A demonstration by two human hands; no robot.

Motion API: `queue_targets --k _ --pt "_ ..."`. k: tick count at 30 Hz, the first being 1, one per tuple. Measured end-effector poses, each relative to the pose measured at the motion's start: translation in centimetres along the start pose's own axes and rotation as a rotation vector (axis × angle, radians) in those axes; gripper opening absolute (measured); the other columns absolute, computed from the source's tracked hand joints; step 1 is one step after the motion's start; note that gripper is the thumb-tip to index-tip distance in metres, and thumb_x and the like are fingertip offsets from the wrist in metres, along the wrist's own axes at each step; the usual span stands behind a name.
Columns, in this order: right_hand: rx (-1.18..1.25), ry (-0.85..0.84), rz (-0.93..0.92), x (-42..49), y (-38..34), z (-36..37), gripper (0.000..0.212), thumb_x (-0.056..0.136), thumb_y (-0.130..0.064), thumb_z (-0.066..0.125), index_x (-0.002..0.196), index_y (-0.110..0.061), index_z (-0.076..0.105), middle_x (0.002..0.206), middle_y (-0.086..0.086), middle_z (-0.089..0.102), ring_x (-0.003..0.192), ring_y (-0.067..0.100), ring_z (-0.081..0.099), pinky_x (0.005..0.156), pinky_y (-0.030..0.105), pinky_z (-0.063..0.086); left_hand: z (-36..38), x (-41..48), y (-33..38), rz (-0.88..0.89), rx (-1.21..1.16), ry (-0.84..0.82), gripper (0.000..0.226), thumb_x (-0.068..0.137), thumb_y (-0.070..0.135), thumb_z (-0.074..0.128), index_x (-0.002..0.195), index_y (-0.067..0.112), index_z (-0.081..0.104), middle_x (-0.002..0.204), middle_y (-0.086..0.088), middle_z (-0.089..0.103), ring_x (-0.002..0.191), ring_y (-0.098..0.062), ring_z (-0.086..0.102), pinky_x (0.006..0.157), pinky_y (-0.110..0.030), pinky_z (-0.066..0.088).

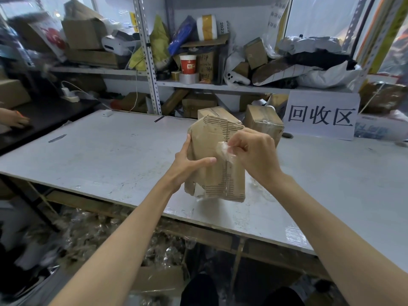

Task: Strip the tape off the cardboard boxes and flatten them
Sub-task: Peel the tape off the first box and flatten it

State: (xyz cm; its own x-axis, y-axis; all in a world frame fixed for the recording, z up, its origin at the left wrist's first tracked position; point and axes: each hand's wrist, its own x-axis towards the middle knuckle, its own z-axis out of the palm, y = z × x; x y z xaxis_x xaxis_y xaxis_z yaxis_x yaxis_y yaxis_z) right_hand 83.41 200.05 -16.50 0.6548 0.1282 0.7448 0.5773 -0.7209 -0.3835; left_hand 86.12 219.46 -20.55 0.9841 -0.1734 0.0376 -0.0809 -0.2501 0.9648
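Cardboard box [215, 173], pressed nearly flat and with patches of its brown skin torn away to bare ribbing, is being held upright in the air just above a pale grey tabletop [110, 151]. Nothing is showing inside it.

The left hand [187, 164] is gripping the box's left edge, with the thumb lying across the front face and the fingers wrapping behind, mostly hidden. The right hand [256, 151] is curling closed near the box's upper right, its fingertips pinching a crumpled wad of clear tape [223, 149]. A strip of that tape is running from the wad down the box's front toward its bottom edge.

Behind the held box, two closed boxes [263, 122] are sitting on the tabletop near its far edge; what they contain cannot be told. Beside them a white sign [321, 115] with large black characters is standing. A cluttered shelf [220, 87] beyond is carrying cartons, bags and a red-and-white paper cup [188, 64]. Crumpled clear scraps [99, 235] are lying heaped on the floor under the tabletop.
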Motion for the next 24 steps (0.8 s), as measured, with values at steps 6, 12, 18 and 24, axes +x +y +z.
queue_targets --k 6,12,18,24 --pt "-0.017 -0.158 -0.008 -0.7 0.01 0.53 0.024 0.072 -0.013 0.081 0.087 -0.005 0.064 0.088 0.004 0.064 0.075 0.018 0.059 0.069 0.035 0.055 -0.03 -0.37 -0.51 -0.003 0.024 -0.012 0.134 0.046 0.065 0.081 0.155 0.043 0.006 0.153 -0.001 0.031 0.132 -0.027 0.045 0.105 -0.048 0.047" --pt "0.061 -0.371 0.004 0.0 -0.21 0.08 0.011 0.082 0.004 0.065 0.085 -0.004 0.072 0.081 0.0 0.061 0.076 0.016 0.056 0.069 0.03 0.049 -0.03 -0.39 -1.02 -0.007 -0.018 0.095 0.129 0.045 0.067 0.08 0.154 0.037 0.018 0.149 -0.003 0.037 0.13 -0.027 0.047 0.102 -0.048 0.05" --pt "0.008 -0.301 0.161 -0.02 -0.05 0.11 0.006 0.077 -0.012 0.075 0.083 -0.01 0.073 0.091 0.002 0.055 0.09 0.017 0.049 0.077 0.034 0.047 0.25 -0.19 -0.77 -0.007 0.006 0.019 0.129 0.046 0.065 0.082 0.154 0.038 0.016 0.149 -0.002 0.034 0.13 -0.026 0.046 0.102 -0.045 0.05" --pt "-0.032 -0.04 0.0 -0.6 0.1 0.54 0.009 0.077 -0.006 0.076 0.083 -0.009 0.071 0.082 0.001 0.068 0.069 0.015 0.063 0.063 0.036 0.056 0.08 -0.59 -0.67 -0.014 0.019 -0.026 0.129 0.051 0.062 0.082 0.155 0.04 0.009 0.155 0.002 0.027 0.134 -0.025 0.043 0.096 -0.037 0.051"
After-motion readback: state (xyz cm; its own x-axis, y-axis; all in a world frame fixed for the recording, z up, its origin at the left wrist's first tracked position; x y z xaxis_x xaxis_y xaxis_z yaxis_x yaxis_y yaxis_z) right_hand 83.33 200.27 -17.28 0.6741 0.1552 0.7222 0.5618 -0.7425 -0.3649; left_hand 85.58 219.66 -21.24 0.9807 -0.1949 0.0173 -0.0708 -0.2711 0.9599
